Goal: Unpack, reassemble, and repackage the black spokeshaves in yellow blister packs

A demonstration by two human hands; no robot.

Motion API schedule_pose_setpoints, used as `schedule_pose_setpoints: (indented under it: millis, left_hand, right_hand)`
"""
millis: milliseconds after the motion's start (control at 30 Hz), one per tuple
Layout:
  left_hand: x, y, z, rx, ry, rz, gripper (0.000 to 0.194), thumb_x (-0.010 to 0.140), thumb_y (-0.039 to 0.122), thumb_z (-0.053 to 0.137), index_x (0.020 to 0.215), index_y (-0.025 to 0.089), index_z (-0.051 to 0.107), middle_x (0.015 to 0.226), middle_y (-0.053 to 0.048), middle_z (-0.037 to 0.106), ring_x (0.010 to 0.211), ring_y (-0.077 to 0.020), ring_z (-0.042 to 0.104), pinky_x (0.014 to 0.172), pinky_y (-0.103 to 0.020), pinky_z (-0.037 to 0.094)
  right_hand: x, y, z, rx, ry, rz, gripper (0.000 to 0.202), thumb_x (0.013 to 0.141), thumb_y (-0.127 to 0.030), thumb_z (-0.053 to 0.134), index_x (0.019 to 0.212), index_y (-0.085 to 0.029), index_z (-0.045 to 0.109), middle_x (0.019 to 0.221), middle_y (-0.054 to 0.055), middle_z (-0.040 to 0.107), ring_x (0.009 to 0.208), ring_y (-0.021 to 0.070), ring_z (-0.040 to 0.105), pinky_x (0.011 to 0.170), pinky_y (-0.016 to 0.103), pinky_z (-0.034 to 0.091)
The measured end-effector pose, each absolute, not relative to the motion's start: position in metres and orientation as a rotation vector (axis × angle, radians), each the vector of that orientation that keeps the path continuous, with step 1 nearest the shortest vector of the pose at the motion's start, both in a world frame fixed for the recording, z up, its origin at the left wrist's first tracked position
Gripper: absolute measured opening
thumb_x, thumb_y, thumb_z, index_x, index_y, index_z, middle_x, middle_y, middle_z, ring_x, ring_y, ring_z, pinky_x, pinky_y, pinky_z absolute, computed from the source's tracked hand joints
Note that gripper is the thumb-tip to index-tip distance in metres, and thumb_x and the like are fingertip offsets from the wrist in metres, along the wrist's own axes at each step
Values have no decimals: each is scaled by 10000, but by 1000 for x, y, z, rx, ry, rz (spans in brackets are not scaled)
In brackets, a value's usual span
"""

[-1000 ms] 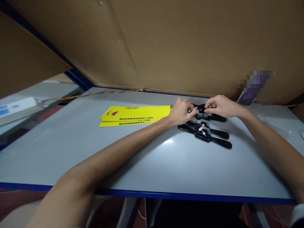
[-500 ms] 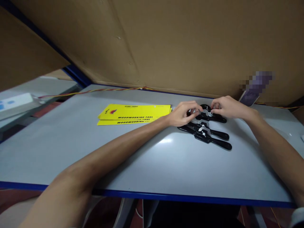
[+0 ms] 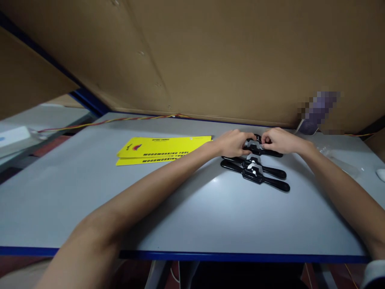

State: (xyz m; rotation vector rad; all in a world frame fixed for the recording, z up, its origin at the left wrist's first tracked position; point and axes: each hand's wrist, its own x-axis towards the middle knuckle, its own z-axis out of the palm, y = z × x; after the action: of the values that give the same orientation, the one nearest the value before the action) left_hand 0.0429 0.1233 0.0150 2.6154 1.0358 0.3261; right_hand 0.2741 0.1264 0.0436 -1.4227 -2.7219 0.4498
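Note:
Black spokeshaves with silver blades lie in a row on the grey table. My left hand (image 3: pixel 236 143) is closed around the left side of the rear spokeshave (image 3: pixel 272 153), thumb in front and fingers behind. At its metal centre, the bent fingers of my right hand (image 3: pixel 279 140) are pinched together; the exact part between the fingertips is hidden. Closer to me rest the middle spokeshave (image 3: pixel 275 172) and the front spokeshave (image 3: pixel 254 176), both untouched. Another dark piece shows behind the rear one, partly covered by my hands.
Yellow cards (image 3: pixel 164 146) printed "WOODWORKING TOOL" lie stacked left of my left hand. Clear plastic (image 3: pixel 343 162) is beyond my right forearm. A blurred upright item (image 3: pixel 309 126) leans at the cardboard wall (image 3: pixel 210 60). Red and yellow wires (image 3: pixel 132 119) run along the back edge.
My view has shifted slightly. The left fingers have closed further around the rear spokeshave, and the right hand's fingers have curled in at its centre. The other spokeshaves and cards stay put.

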Motion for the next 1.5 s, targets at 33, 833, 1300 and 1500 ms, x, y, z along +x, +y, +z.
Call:
schedule_pose_setpoints:
  millis: [33,833,1300,1500]
  left_hand:
    - [43,125,16,2606,1016,326,559,811,356,698,1346,196,677,691,-6,667,614,-194,581,641,-292,379]
    - [42,132,3,2478,1098,444,476,797,379,779,1235,201,727,759,-11,686,675,-190,594,653,-284,365]
    - [46,127,10,2414,1202,340,472,805,405,759,1230,207,699,813,-18,687,753,-207,617,673,-296,358]
    - [45,127,11,2423,1179,350,460,812,374,754,1231,192,696,804,-19,688,742,-200,615,658,-297,350]
  right_hand:
    - [274,126,45,-1398,-2709,402,72,820,-214,663,750,-209,681,802,39,708,725,191,595,682,320,397]
    - [261,113,50,-1254,-2576,401,233,860,-171,537,962,-200,744,825,43,701,736,188,622,732,311,445]
    - [259,114,41,-1047,-2685,387,201,920,-178,614,998,-177,800,967,75,786,834,194,689,771,307,476]
    - [260,115,39,-972,-2726,257,240,967,-177,575,1028,-188,808,966,86,778,857,202,680,783,318,470]
